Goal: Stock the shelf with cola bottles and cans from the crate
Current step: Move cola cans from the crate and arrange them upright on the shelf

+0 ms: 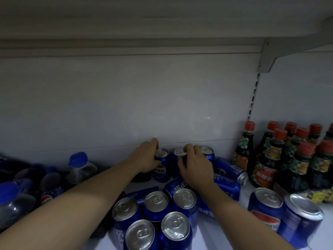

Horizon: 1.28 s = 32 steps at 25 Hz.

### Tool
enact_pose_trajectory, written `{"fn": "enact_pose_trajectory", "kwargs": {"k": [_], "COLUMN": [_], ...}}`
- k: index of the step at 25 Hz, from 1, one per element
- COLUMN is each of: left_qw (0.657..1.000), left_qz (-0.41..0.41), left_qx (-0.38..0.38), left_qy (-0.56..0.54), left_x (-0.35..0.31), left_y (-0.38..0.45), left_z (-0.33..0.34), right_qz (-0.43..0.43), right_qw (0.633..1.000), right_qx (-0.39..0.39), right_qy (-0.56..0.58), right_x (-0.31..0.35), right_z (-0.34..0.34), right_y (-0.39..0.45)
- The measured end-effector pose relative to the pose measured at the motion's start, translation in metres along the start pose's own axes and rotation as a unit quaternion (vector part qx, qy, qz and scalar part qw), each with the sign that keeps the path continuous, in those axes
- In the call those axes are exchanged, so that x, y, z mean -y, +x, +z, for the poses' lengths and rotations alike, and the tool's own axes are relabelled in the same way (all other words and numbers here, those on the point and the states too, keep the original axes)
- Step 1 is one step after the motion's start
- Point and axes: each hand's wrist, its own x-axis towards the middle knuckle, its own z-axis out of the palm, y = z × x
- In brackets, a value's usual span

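Against the back wall of the shelf [225, 230], my left hand [146, 156] wraps round one upright can [161, 166] and my right hand [195, 166] grips the top of the can beside it [177, 160], so I can set both upright and tight to the rear, leaving the front free. A third can [207, 153] stands at their right. Fallen cans [231, 170] lie behind the standing cluster [156, 210] near the front edge. Cola bottles [81, 168] crowd the left end, sauce bottles [266, 159] the right. No crate shows.

Open air above the upright cans [156, 212] up to the upper shelf [162, 18], toppled cans [228, 170] strewn mid-shelf, cola bottles [81, 166] crowding left, sauce bottles [288, 159] walling right.
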Motion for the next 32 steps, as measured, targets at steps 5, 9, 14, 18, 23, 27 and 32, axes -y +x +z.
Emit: {"fn": "enact_pose_trajectory", "kwargs": {"k": [5,9,14,18,23,27,32], "left_qw": [0.971,0.934,0.919,0.926,0.956,0.974,0.982], "left_qz": [0.035,0.019,0.046,0.066,0.052,0.045,0.028], "left_qx": [0.220,0.338,0.365,0.346,0.277,0.214,0.180], "left_qy": [0.088,0.118,0.141,0.134,0.083,0.065,0.057], "left_x": [-0.006,-0.006,-0.016,-0.018,-0.012,0.000,0.012], "left_y": [-0.016,-0.023,-0.027,-0.029,-0.033,-0.037,-0.039], "left_z": [-0.021,-0.002,0.007,-0.006,-0.025,-0.026,-0.022], "right_qz": [-0.107,-0.065,-0.012,-0.023,-0.030,-0.019,-0.006], "right_qw": [0.993,0.942,0.902,0.877,0.886,0.925,0.933], "right_qx": [0.036,0.323,0.429,0.476,0.450,0.361,0.357], "right_qy": [0.046,0.061,0.047,-0.061,-0.107,-0.115,-0.054], "right_x": [0.004,-0.009,-0.013,-0.010,-0.001,0.001,-0.003], "right_z": [-0.014,-0.038,-0.041,-0.038,-0.030,-0.034,-0.035], "right_y": [-0.003,0.005,-0.001,0.003,-0.001,0.001,0.006]}}
